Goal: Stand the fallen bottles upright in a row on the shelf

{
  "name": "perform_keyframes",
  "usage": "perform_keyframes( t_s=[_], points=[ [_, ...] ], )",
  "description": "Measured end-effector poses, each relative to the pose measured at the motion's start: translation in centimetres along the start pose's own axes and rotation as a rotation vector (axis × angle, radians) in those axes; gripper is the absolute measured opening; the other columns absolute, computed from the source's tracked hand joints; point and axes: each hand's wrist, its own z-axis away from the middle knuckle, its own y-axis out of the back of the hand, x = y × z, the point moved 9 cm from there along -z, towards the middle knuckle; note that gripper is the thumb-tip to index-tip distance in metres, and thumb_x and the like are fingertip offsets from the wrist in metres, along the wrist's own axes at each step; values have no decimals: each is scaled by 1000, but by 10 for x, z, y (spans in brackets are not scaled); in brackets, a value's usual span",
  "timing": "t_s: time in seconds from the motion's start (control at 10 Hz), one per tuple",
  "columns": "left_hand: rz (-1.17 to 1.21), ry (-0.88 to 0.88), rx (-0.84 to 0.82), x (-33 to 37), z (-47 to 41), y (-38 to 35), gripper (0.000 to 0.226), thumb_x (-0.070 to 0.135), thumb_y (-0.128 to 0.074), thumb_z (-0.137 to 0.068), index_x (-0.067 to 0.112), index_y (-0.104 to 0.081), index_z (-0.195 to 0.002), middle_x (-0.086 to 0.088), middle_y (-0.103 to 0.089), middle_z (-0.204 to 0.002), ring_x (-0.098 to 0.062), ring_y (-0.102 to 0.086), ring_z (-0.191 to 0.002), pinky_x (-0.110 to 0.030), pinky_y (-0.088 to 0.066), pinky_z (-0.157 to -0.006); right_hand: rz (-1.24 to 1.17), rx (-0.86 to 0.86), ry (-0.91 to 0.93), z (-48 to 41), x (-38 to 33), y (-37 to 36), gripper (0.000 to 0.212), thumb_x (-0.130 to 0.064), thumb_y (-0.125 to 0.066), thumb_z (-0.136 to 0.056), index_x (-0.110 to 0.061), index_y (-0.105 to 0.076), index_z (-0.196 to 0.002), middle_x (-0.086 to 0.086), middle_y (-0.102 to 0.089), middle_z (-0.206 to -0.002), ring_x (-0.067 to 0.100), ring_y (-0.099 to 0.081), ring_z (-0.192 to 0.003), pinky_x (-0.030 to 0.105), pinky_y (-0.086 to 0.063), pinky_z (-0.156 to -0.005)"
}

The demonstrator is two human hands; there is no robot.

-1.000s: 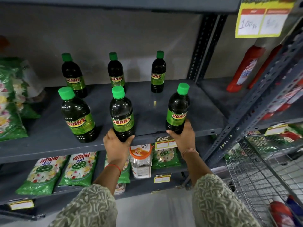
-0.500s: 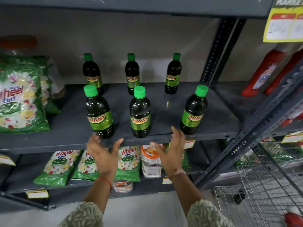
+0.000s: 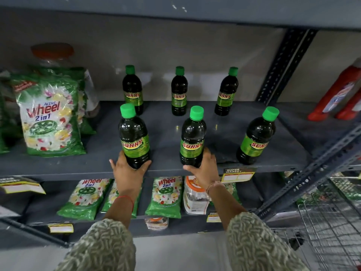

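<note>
Several dark bottles with green caps and green SUNNY labels stand upright on the grey shelf [image 3: 58, 163], in a back row and a front row. My left hand [image 3: 129, 171] grips the base of the front left bottle [image 3: 133, 137]. My right hand [image 3: 205, 169] grips the base of the front middle bottle [image 3: 192, 137]. The front right bottle [image 3: 256, 137] stands free near the shelf's front edge. Behind stand the back left bottle [image 3: 132, 90], the back middle bottle [image 3: 179, 92] and the back right bottle [image 3: 226, 92].
Green Wheel detergent bags [image 3: 48, 116] lean at the shelf's left, with more [image 3: 166, 196] on the shelf below. A slotted upright post [image 3: 283, 63] bounds the shelf on the right, red bottles [image 3: 340, 92] beyond it. A wire shopping cart [image 3: 332, 222] sits at lower right.
Both hands let go of the front middle and front right bottles, drew back open, then shifted left and closed on the front left and front middle bottles. The view moved left.
</note>
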Motion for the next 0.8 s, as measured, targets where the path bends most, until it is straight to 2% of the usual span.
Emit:
perform_keyframes(
  t_s=[0.1, 0.2, 0.3, 0.5, 0.7, 0.8],
  points=[
    [-18, 7, -4, -12, -5, 14, 67, 28, -83, -61, 5, -51, -116, -18, -66, -112, -39, -56, -110, -42, -7, -118, 16, -18, 2, 1, -3, -5, 75, -25, -81, -63, -6, -41, -123, 18, -52, -116, 30, -41, -114, 33, -35, -96],
    [-5, 37, -7, -21, -8, 25, 69, 31, -82, -61, 11, -49, -117, -17, -64, -116, -41, -50, -118, -49, -28, -113, 32, -19, 5, 2, -5, -7, 76, -26, -81, -63, -5, -41, -123, 19, -52, -117, 31, -41, -114, 34, -35, -95],
    [11, 66, -32, -26, -8, 30, 70, 33, -83, -59, 15, -48, -118, -17, -63, -115, -38, -55, -111, -48, -49, -90, 36, -18, -4, 3, -6, -7, 75, -27, -80, -63, -7, -41, -123, 18, -52, -116, 31, -42, -114, 34, -36, -96],
    [4, 70, -92, -30, -7, 29, 74, 31, -82, -62, 14, -46, -124, -16, -63, -119, -35, -58, -110, -47, -51, -92, 23, -23, -24, 5, -5, -7, 69, -27, -80, -62, -9, -43, -117, 7, -50, -106, 28, -43, -111, 32, -35, -91],
    [-59, 78, -169, -28, -8, 27, 84, 34, -80, -64, 12, -36, -132, -19, -58, -126, -40, -54, -115, -50, -49, -92, 43, -44, -48, 3, -5, -6, 73, -28, -80, -62, -9, -41, -121, 13, -54, -116, 28, -42, -115, 34, -36, -95],
    [-76, 35, -163, -23, 1, 28, 105, 45, -73, -68, 9, -10, -144, -21, -28, -150, -38, -28, -138, -52, -27, -113, 0, 21, -1, 15, -10, -2, 88, -32, -81, -62, -9, -33, -132, 14, -46, -130, 30, -34, -125, 39, -32, -103]
  ],
)
